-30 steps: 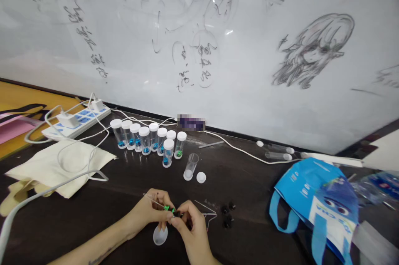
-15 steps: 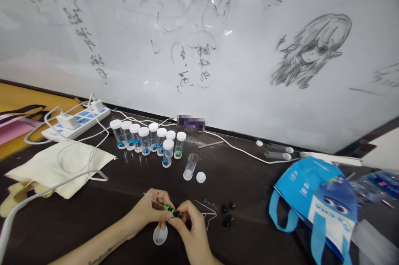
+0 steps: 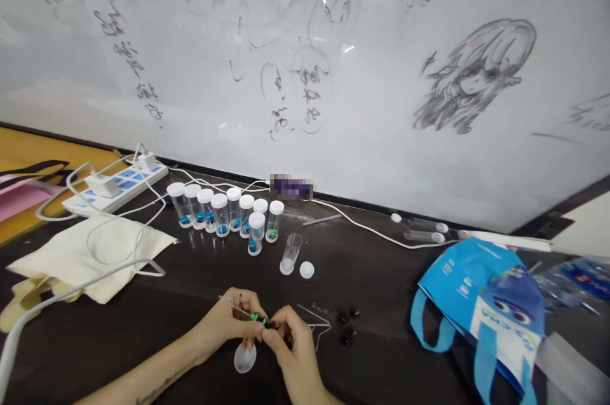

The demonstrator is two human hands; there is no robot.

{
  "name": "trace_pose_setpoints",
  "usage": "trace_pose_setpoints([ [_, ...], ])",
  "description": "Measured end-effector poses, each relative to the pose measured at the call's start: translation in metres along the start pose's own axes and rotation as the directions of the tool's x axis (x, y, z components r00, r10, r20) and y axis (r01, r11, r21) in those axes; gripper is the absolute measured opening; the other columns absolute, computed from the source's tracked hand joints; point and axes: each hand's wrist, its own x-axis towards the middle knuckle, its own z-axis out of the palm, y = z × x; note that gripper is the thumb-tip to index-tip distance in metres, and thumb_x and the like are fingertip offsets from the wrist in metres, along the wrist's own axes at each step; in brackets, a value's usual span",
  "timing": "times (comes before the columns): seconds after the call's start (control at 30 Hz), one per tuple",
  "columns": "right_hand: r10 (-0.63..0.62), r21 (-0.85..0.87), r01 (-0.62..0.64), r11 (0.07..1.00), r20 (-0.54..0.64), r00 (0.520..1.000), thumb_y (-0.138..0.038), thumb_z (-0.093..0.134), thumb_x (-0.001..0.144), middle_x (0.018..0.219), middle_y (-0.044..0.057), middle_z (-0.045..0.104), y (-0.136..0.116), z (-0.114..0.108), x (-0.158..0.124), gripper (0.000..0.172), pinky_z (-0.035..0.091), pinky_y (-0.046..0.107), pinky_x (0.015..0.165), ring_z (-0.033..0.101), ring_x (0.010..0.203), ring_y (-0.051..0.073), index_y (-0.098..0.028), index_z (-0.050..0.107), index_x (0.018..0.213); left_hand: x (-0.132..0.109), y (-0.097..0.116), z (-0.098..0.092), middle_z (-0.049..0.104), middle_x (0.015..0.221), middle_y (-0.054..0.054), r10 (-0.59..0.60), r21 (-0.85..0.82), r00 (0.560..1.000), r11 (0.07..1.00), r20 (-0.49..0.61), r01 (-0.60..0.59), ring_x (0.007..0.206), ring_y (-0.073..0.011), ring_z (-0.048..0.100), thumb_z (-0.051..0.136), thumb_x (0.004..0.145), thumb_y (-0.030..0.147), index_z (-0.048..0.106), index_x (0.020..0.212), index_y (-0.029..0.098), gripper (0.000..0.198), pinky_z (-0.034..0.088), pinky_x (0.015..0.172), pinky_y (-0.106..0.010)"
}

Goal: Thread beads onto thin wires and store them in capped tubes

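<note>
A: Landmark entry?

B: Power strip (image 3: 128,182), one, white with blue sockets; plugs (image 3: 102,185), two, white, seated in it.

A: Behind the strip?

B: Whiteboard (image 3: 214,131), one, bearing dark handwriting (image 3: 312,95) and, well to the strip's right, a sketched head (image 3: 476,74) with long hair.

A: In front of it?

B: Cream cloth (image 3: 52,252), one, spread flat, thin cord across it; white cable (image 3: 14,338), one, thick, curving.

A: Left of it?

B: Yellow surface (image 3: 28,145); pink item (image 3: 19,198), one; black strap (image 3: 56,164).

A: Right of it?

B: Pixelated object (image 3: 291,187), one, details obscured; farther right, blue carrier bag (image 3: 452,281), one, printed with cartoon eyes.
</note>
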Motion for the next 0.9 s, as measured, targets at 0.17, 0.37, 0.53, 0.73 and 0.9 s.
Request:
trace_pose_setpoints([
  [0.17,0.002,-0.031,-0.002,1.000,-0.012,1.000,-0.021,0.069,0.079,0.067,-0.006,0.048,0.001,0.000,0.000,0.012,0.032,0.022,0.055,0.042,0.058,0.012,-0.019,0.058,0.077,0.000,-0.001,0.000,0.067,0.049,0.000,0.005,0.000,1.000,1.000,-0.002,-0.005,0.038,-0.0110,0.060,0.086,0.064,0.022,0.068,0.069,0.012,0.021,0.047,0.038,-0.017],
  [0.37,-0.014,-0.015,0.014,1.000,0.003,1.000,-0.034,0.067,0.083,0.063,-0.006,0.046,0.003,-0.001,0.001,0.021,0.032,0.022,0.055,0.041,0.058,0.012,-0.019,0.057,0.075,0.001,-0.001,0.000,0.067,0.048,0.000,0.003,-0.004,1.000,1.000,0.002,-0.003,0.038,-0.0113,0.060,0.086,0.063,0.022,0.068,0.069,0.012,0.022,0.047,0.038,-0.017],
  [0.53,-0.023,0.073,0.018,0.997,0.067,0.997,-0.053,0.050,0.093,0.064,-0.004,0.046,0.003,-0.002,0.000,0.039,0.029,0.022,0.048,0.038,0.050,0.010,-0.018,0.054,0.075,0.001,0.001,0.001,0.072,0.056,-0.005,-0.007,-0.017,1.000,1.000,0.005,0.007,0.038,-0.0109,0.060,0.086,0.063,0.024,0.067,0.071,0.011,0.024,0.047,0.038,-0.017],
  [0.73,-0.022,0.029,0.020,0.999,0.073,0.997,-0.056,0.043,0.095,0.059,-0.004,0.045,0.005,-0.001,-0.002,0.045,0.028,0.021,0.046,0.038,0.046,0.009,-0.018,0.054,0.075,-0.002,0.001,0.002,0.070,0.053,-0.003,-0.010,-0.025,1.000,1.000,-0.024,0.009,0.039,-0.0108,0.059,0.086,0.063,0.025,0.066,0.071,0.011,0.025,0.045,0.039,-0.017],
  [0.9,-0.046,-0.025,0.047,0.999,0.058,0.997,-0.055,0.046,0.094,0.062,-0.002,0.051,0.014,0.002,0.000,0.043,0.029,0.021,0.045,0.042,0.048,0.010,-0.019,0.053,0.073,0.000,-0.002,0.001,0.070,0.053,-0.004,-0.008,-0.013,1.000,1.000,-0.018,0.008,0.038,-0.0114,0.059,0.086,0.063,0.027,0.066,0.071,0.012,0.026,0.045,0.038,-0.018],
])
